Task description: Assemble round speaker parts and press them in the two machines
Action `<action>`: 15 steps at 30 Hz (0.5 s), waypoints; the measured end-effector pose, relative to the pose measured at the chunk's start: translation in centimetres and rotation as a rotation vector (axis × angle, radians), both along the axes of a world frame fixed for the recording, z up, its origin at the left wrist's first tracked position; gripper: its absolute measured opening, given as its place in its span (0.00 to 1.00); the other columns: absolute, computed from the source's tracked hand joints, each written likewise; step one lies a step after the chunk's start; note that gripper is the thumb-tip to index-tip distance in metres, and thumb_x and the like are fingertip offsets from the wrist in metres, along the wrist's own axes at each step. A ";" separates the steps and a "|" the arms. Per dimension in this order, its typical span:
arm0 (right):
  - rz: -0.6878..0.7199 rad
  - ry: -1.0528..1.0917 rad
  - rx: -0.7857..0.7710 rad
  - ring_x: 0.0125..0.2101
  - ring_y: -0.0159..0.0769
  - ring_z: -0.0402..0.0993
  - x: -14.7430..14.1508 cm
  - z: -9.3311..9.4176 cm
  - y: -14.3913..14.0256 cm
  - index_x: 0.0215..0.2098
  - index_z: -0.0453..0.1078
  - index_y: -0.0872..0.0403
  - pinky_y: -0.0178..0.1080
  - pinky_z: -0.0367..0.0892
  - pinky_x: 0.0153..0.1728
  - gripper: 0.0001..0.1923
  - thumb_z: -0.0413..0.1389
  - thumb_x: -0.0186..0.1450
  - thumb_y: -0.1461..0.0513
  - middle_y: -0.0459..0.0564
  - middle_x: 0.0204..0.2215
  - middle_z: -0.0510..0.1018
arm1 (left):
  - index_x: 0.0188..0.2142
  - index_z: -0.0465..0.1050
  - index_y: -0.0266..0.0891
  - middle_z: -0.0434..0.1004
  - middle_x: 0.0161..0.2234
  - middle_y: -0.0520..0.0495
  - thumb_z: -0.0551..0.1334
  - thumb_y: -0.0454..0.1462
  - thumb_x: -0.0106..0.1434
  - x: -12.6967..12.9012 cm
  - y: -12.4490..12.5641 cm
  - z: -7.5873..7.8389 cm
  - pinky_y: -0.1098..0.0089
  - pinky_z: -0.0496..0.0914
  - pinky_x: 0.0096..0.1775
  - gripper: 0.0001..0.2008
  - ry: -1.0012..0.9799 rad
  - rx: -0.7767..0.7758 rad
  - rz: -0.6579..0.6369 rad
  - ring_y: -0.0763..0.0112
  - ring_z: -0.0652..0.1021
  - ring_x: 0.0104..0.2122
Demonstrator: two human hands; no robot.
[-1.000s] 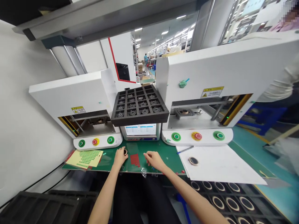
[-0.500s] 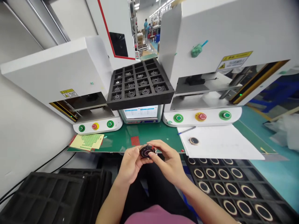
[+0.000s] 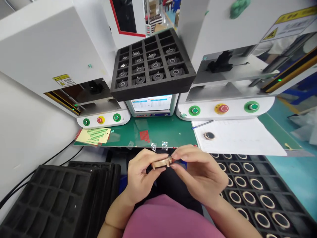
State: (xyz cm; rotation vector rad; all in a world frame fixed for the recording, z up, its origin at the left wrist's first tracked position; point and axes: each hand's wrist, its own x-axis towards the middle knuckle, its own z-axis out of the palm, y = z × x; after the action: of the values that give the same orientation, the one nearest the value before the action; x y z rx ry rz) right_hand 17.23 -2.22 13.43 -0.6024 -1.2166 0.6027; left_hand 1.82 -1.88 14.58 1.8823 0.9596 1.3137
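Both hands hold one small round gold-rimmed part (image 3: 162, 162) edge-on, just in front of the bench edge over my lap. My left hand (image 3: 142, 175) grips its left side with thumb and fingers. My right hand (image 3: 200, 172) pinches its right end, where a bit of red shows at the fingertips. On the green mat (image 3: 170, 130) lie a red sticker sheet (image 3: 144, 135) and a yellow sheet of green stickers (image 3: 94, 136). Another round part (image 3: 209, 135) rests on the white paper (image 3: 242, 137).
A black foam tray with several ring parts (image 3: 250, 191) sits at my right, stacked black foam trays (image 3: 56, 201) at my left. A tray of round parts (image 3: 151, 66) rests on a small screen unit (image 3: 152, 105) between two white machines with green and red buttons (image 3: 221, 108).
My hands left the mat, came together toward my lap and turned the round part from face-up to edge-on. The view tilted downward.
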 end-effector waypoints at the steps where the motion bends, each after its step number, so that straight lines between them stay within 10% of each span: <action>1: 0.008 -0.009 0.001 0.31 0.36 0.77 0.1 0.0 -0.1 0.43 0.74 0.50 0.39 0.75 0.33 0.17 0.61 0.60 0.74 0.47 0.30 0.80 | 0.48 0.79 0.46 0.80 0.34 0.49 0.66 0.33 0.63 -0.1 -0.1 0.1 0.76 0.73 0.35 0.14 0.024 0.001 -0.016 0.74 0.78 0.33; 15: 0.395 -0.323 -0.015 0.30 0.33 0.74 3.7 0.5 0.6 0.37 0.70 0.51 0.38 0.72 0.32 0.11 0.57 0.63 0.74 0.45 0.28 0.75 | 0.53 0.75 0.45 0.80 0.40 0.47 0.64 0.30 0.64 -0.7 -0.8 0.0 0.74 0.75 0.40 0.18 0.119 0.041 -0.159 0.72 0.79 0.38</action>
State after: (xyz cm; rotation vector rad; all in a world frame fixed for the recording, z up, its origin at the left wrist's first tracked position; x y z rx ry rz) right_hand 20.96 -1.64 13.92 -0.4852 -1.6561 0.8684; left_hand 1.10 -2.67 14.56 2.0420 0.8274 1.1467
